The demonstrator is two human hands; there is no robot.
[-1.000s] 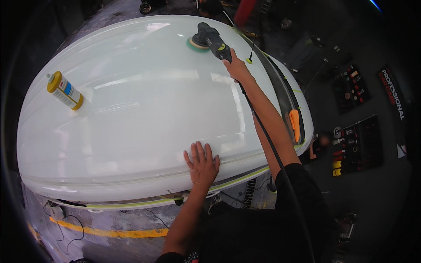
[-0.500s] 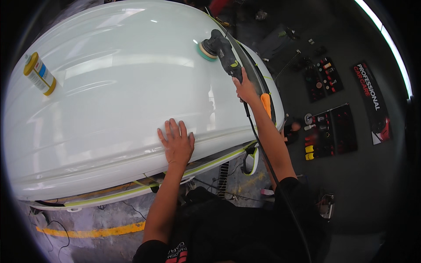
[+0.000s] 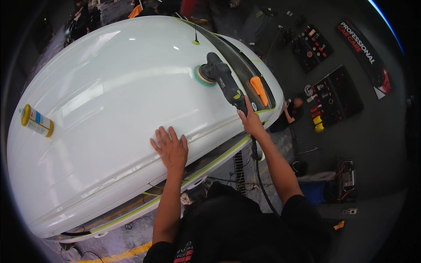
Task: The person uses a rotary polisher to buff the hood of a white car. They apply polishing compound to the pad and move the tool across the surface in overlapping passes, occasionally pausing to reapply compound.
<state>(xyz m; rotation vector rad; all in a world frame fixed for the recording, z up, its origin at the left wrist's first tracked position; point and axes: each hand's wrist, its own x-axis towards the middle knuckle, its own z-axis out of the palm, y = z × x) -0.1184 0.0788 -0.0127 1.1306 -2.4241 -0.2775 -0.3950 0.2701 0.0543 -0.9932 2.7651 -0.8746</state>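
Spreads across the left and middle of the frame as a glossy white car roof (image 3: pixel 127 109). Carries a yellow-and-white bottle (image 3: pixel 37 120), standing near the left edge. Meets the green pad (image 3: pixel 201 78) of a black polisher (image 3: pixel 222 79) in the upper middle. Bears a left hand (image 3: pixel 172 150), palm down, just left of centre, and a thin antenna (image 3: pixel 195 36) near the top.

Car roof (image 3: pixel 118 101) is plain white, taking up the middle left. The polisher (image 3: pixel 226 82) near center is black with a lime-green bit, and its pad (image 3: pixel 203 79) goes teal and cream. Far-left bottle (image 3: pixel 37 121) is yellow-ended, white with blue on the label. Bright orange cloth (image 3: pixel 259 91) right of center, black shirt (image 3: pixel 245 232) at the bottom.
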